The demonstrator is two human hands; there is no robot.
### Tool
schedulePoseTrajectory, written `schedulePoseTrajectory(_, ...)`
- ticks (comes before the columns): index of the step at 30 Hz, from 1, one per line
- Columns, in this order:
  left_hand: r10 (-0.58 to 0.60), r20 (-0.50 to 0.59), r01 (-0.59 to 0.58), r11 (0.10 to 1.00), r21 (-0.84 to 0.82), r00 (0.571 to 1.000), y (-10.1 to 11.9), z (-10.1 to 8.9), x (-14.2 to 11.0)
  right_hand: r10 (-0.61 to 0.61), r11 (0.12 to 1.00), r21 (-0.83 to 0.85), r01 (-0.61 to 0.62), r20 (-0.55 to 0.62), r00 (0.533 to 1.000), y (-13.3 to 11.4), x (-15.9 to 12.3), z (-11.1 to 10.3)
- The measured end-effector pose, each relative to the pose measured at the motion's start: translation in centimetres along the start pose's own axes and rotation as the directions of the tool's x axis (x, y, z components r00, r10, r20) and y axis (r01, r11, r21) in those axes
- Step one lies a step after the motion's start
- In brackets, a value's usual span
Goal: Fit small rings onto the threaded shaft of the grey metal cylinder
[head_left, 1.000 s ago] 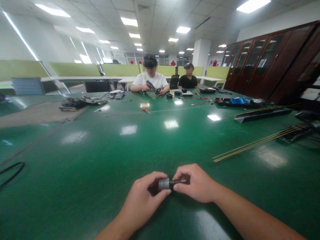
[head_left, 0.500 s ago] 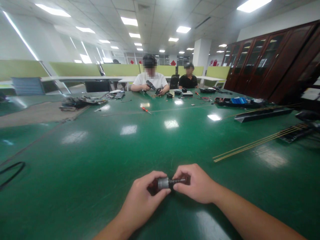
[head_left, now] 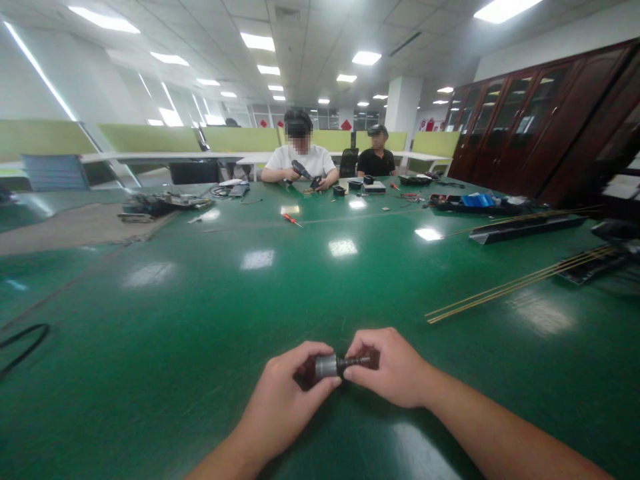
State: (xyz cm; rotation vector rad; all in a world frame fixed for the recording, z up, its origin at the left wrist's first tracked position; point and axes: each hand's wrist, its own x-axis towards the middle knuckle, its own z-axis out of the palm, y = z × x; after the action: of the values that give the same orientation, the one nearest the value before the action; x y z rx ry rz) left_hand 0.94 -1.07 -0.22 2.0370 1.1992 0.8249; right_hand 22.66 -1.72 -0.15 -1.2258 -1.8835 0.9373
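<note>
Close in front of me, low in the view, is a cylindrical metal part with a stepped shaft. It lies sideways, with the wide silver end to the left and the thin dark shaft to the right. My left hand curls round the silver end, thumb below and fingers above. At the other side, the thumb and fingertips of my right hand close on the shaft where it meets the wide body. Its thin tip points into the right palm. My fingers hide part of the left end.
The green table stretches ahead. Thin brass-coloured rods and a black channel lie at right. An orange screwdriver rests further off. Across the table, a person in white holds a power drill; another person sits nearby. A black cable lies left.
Almost nothing differs. Both hands keep the same grip on the metal part, and the right hand's fingertips have shifted very slightly left.
</note>
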Motion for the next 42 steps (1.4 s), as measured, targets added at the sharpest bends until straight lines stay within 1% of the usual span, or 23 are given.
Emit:
schedulePoseTrajectory(10,0.006,0.002,-0.006,1.0,0.0,1.0,0.13,-0.2,0.08,-0.01,1.0,-0.004,0.01,0.007,1.0,-0.09,0.01,0.02)
schedulePoseTrajectory(20,0.015,0.008,-0.015,1.0,0.007,1.0,-0.18,-0.09,0.06,-0.012,1.0,-0.022,0.012,0.0,1.0,-0.03,-0.01,0.07)
schedulePoseTrajectory(29,0.003,-0.002,-0.003,1.0,0.006,1.0,-0.05,-0.12,0.04,-0.009,1.0,-0.021,0.009,-0.005,1.0,-0.22,-0.11,0.04)
schedulePoseTrajectory(35,0.019,-0.019,-0.019,1.0,0.01,1.0,-0.19,-0.08,0.07,-0.005,1.0,-0.022,0.005,-0.003,1.0,-0.15,0.03,-0.04)
schedulePoseTrajectory(42,-0.013,-0.029,0.013,1.0,0.018,1.0,-0.36,-0.05,0.08,0.005,1.0,0.013,-0.005,-0.011,1.0,0.44,0.0,0.0)
